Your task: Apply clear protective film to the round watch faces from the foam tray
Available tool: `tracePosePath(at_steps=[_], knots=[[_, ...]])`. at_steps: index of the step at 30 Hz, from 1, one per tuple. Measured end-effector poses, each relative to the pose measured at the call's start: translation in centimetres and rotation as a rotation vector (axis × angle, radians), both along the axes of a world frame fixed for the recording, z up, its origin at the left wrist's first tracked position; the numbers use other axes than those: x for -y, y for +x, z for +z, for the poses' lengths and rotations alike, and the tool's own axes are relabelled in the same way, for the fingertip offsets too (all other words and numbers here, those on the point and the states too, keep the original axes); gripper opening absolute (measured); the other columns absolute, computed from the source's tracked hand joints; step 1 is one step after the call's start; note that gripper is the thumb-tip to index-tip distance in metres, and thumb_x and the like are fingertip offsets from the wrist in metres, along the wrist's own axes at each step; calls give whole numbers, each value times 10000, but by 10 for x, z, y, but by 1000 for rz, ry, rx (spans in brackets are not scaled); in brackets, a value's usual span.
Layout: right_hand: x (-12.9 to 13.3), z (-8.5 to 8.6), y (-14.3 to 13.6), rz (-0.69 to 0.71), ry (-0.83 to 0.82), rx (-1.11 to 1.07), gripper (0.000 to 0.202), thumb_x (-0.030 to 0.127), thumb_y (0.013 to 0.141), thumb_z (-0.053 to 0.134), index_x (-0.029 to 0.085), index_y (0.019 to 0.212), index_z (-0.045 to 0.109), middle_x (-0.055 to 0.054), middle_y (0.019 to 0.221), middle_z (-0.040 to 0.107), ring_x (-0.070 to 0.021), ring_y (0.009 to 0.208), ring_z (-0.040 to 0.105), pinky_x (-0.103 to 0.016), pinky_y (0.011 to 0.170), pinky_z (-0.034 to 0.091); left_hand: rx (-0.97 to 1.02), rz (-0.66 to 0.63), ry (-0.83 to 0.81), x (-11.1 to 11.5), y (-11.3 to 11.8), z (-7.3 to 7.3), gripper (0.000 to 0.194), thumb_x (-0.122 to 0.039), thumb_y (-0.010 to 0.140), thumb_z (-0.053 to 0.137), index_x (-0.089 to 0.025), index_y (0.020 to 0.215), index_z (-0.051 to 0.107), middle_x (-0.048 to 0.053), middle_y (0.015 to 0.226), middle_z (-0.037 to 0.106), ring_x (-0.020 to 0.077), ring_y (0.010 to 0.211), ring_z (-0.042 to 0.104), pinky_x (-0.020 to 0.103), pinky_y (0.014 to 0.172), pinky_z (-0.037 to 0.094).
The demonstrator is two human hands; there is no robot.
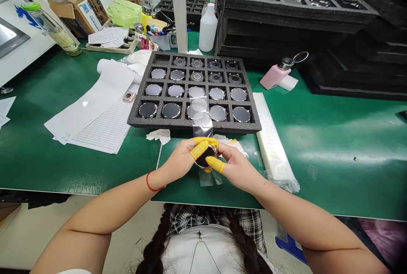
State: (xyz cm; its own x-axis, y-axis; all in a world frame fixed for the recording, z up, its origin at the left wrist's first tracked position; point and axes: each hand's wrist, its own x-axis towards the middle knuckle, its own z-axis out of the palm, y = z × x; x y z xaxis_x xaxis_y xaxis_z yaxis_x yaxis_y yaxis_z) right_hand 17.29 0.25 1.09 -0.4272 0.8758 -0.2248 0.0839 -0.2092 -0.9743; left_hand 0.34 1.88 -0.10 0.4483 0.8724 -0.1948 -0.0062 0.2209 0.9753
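Observation:
A round watch face (206, 158) with a dark front and a silvery rim is held between both hands near the table's front edge. My left hand (184, 157) grips its left side, thumb on the front. My right hand (233, 164) grips the right side, its thumb also lying on the front. Yellow finger covers are on several fingertips. Just beyond the hands, a black foam tray (136, 120) holds rows of round watch faces in square pockets; its back left pocket holds none. A strip of clear film with round pieces (202, 119) lies over the tray's middle column.
White papers (95, 100) and a small pink watch (129, 96) lie left of the tray. To the right are a white plastic-wrapped stack (276, 151) and a pink bottle (275, 76). A white bottle (208, 28), a post (179, 11) and stacked foam trays (286, 28) stand behind.

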Motion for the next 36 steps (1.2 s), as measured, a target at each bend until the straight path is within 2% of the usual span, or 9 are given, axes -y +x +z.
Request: tracePosePath(at_steps=[3, 5, 8, 11, 13, 17, 21, 27, 36], knots=[[-4, 1, 1, 3, -71, -53, 193, 343, 821, 600, 152, 844, 599, -28, 808, 572, -137, 704, 540, -297, 670, 488, 7, 0, 12, 0, -2, 3, 409, -475, 914, 458, -156, 1090, 643, 72, 1018, 693, 202, 878, 651, 290, 757, 517], [-7, 2, 2, 3, -116, -96, 259, 403, 818, 607, 145, 808, 612, -34, 782, 583, -131, 661, 529, -282, 613, 470, 83, -92, -45, 0, -4, 7, 401, -447, 915, 468, -169, 1189, 559, 80, 1067, 679, 206, 878, 665, 314, 779, 524], [-11, 4, 5, -14, -150, -119, 321, 460, 782, 648, 140, 762, 622, -31, 751, 578, -125, 653, 512, -258, 580, 447, 182, -248, -94, 0, -6, 12, 508, -335, 889, 544, -187, 1336, 352, 86, 1036, 679, 204, 879, 678, 343, 817, 519], [-13, 6, 9, -9, -175, -140, 333, 463, 742, 702, 146, 810, 627, -26, 786, 585, -129, 709, 527, -250, 623, 460, 110, -304, -25, 1, -8, 14, 653, -201, 850, 600, -207, 1392, 235, 67, 974, 679, 194, 908, 667, 331, 818, 507], [-14, 6, 11, 13, -178, -146, 337, 458, 729, 722, 146, 814, 625, -23, 795, 585, -130, 720, 534, -255, 650, 468, 86, -310, 16, 1, -8, 12, 658, -173, 845, 607, -221, 1392, 242, 59, 984, 668, 185, 915, 659, 327, 828, 503], [-15, 6, 12, 58, -170, -124, 338, 469, 755, 700, 140, 771, 621, -17, 736, 573, -129, 667, 539, -272, 648, 462, 219, -294, -12, 0, -7, 8, 441, -298, 935, 485, -219, 1337, 321, 83, 1082, 640, 173, 869, 660, 340, 827, 516], [-15, 4, 11, 99, -109, -120, 329, 461, 820, 636, 138, 756, 626, -22, 731, 588, -134, 665, 549, -278, 658, 454, 164, -307, -48, 0, -8, 7, 415, -338, 950, 465, -224, 1324, 329, 69, 986, 667, 184, 875, 660, 335, 818, 513], [-14, 4, 10, 114, -113, -111, 317, 443, 840, 613, 134, 765, 609, -32, 727, 608, -146, 654, 577, -291, 657, 473, 127, -312, -94, -1, -6, 9, 374, -274, 906, 547, -223, 1239, 385, 58, 987, 640, 168, 839, 664, 313, 779, 522], [-14, -1, 11, 88, -133, -95, 250, 389, 812, 651, 147, 762, 612, -8, 731, 584, -137, 667, 579, -278, 657, 481, -12, -289, -32, 1, -3, 13, 409, -153, 839, 581, -238, 1194, 396, 28, 966, 619, 171, 832, 666, 305, 733, 518]])
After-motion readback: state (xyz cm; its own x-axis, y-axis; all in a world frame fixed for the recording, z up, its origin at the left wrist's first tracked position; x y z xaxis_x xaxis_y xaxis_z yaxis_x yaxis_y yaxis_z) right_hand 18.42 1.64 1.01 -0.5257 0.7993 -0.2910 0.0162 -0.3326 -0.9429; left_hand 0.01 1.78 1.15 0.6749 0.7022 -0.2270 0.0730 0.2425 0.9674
